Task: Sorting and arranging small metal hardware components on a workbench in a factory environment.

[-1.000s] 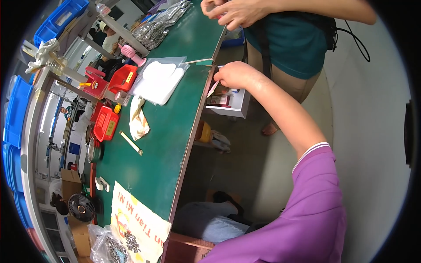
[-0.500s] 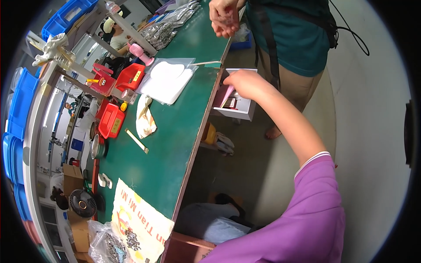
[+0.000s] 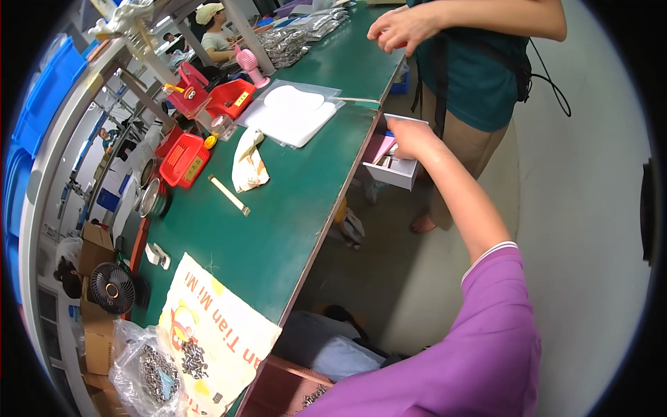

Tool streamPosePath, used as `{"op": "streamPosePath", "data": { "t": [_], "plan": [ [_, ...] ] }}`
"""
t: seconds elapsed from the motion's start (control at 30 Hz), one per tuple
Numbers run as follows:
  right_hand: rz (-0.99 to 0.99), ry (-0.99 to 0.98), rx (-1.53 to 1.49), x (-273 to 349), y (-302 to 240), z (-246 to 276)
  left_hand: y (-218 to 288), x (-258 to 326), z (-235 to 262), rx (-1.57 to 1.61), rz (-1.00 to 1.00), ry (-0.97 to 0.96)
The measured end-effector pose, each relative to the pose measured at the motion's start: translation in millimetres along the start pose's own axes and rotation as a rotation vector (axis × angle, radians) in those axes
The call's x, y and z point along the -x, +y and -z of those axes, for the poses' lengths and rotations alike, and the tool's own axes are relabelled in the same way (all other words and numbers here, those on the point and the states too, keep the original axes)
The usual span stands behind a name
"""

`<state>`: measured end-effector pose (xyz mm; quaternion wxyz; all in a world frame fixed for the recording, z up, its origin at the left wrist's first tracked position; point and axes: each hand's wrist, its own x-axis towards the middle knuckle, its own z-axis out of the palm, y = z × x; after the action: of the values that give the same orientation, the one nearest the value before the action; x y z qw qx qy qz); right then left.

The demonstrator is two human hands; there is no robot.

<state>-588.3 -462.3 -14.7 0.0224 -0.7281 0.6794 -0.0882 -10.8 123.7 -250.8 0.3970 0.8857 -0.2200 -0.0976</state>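
Observation:
My right hand reaches out at the end of a purple-sleeved arm to a small white drawer that is pulled out from under the edge of the green table. The hand lies over the drawer's far rim with the fingers curled down into it. A pink item lies in the drawer just left of the hand. The fingers are turned away, so whether they hold anything is hidden. My left hand is out of the picture.
A co-worker in a teal shirt stands behind the drawer, both hands together over the table. On the table lie white pads in a clear bag, red trays, a crumpled cloth, a stick and a printed sack.
My right hand has come off the table's edge and moved down and right to the open drawer. The co-worker's hands stay together above the table.

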Motion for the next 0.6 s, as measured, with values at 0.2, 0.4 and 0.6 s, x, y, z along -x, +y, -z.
{"op": "streamPosePath", "data": {
  "t": [0.2, 0.4, 0.6],
  "plan": [
    [-0.018, 0.3, -0.233, 37.4, 23.0, 18.7, -61.8, -7.2, -17.3, 0.222, -0.137, 0.299],
    [-0.076, 0.463, -0.612, 35.4, 51.5, -1.3, 91.8, 26.4, 9.0, -0.094, -0.036, 0.121],
    [-0.084, 0.519, -0.762, 26.9, 23.2, -2.0, 137.7, 28.4, 38.3, -0.182, 0.083, -0.2]
  ]
}}
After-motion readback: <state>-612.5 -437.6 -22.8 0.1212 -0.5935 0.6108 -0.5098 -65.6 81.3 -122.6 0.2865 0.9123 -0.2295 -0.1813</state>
